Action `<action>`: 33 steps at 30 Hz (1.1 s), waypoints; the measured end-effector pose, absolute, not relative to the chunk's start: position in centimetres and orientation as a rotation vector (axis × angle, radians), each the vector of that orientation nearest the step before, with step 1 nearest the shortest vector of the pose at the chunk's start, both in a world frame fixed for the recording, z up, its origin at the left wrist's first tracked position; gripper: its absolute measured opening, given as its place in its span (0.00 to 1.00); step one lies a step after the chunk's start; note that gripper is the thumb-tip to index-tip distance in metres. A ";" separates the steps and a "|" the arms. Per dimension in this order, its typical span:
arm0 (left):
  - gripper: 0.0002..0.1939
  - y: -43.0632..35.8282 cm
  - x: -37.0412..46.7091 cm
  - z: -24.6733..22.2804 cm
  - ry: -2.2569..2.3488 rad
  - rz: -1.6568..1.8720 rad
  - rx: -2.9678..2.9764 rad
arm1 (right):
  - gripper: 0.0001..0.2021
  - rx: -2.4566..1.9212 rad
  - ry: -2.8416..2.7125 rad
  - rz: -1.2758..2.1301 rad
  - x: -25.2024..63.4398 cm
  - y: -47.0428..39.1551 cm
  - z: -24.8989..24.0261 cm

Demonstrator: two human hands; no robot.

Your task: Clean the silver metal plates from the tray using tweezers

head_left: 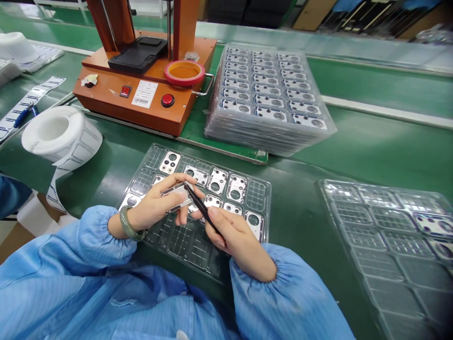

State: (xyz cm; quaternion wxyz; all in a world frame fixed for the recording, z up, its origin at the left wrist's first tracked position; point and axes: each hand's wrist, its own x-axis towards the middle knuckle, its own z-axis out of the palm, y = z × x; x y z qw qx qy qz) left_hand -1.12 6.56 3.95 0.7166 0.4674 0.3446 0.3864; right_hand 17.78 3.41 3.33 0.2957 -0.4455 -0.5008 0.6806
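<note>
My left hand (155, 200), with a green bangle at its wrist, is closed on a small silver metal plate (174, 202) held at a tilt. In my right hand (228, 229) is a pair of black tweezers (201, 205), gripped like a pen. Their tip meets the plate's right end near my left fingertips; whether anything is pinched in it is too small to tell. Beneath both hands lies a clear plastic tray (256, 194), where several silver plates with round holes, such as this one (218, 181), sit in compartments. My hands hide its middle.
An orange press machine (130, 101) stands at the back, with a roll of red tape (184, 73) on it. Right of it rises a stack of filled trays (269, 132). At left is a label roll (62, 134); another clear tray (385, 269) lies at right.
</note>
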 end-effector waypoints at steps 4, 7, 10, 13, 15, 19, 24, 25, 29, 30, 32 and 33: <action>0.12 6.5 -1.1 4.0 0.778 0.836 1.035 | 0.21 -1.139 -1.104 1.915 17.6 3.3 3.6; 0.11 6.5 -1.1 4.0 0.755 0.835 1.040 | 0.20 -1.096 -1.023 1.995 17.7 3.3 3.7; 0.12 6.6 -1.1 3.9 0.722 0.831 1.044 | 0.21 -1.045 -0.974 2.069 17.9 3.5 3.4; 0.12 6.6 -1.2 3.7 0.688 0.823 1.042 | 0.21 -1.010 -0.940 2.142 18.1 3.7 3.2; 0.12 6.6 -1.1 3.6 0.696 0.825 1.036 | 0.21 -1.000 -0.941 2.180 18.0 3.8 3.2; 0.11 6.7 -1.1 3.7 0.737 0.842 1.020 | 0.23 -1.112 -1.089 2.036 17.6 3.8 3.1; 0.12 6.7 -1.1 3.9 0.753 0.847 1.026 | 0.19 -1.336 -1.294 1.651 17.1 3.3 2.6; 0.12 6.7 -1.1 3.9 0.759 0.845 1.031 | 0.17 -1.376 -1.366 1.553 17.1 3.1 2.5; 0.12 6.6 -1.1 3.8 0.758 0.830 1.040 | 0.09 -1.474 -1.629 1.115 17.2 2.6 2.7; 0.12 6.6 -1.1 3.8 0.754 0.830 1.042 | 0.08 -1.473 -1.657 1.071 17.3 2.6 2.9; 0.12 6.6 -1.1 3.8 0.748 0.828 1.046 | 0.09 -1.460 -1.685 1.052 17.5 2.7 3.1; 0.12 6.6 -1.1 3.8 0.743 0.827 1.046 | 0.10 -1.453 -1.700 1.058 17.6 2.7 3.2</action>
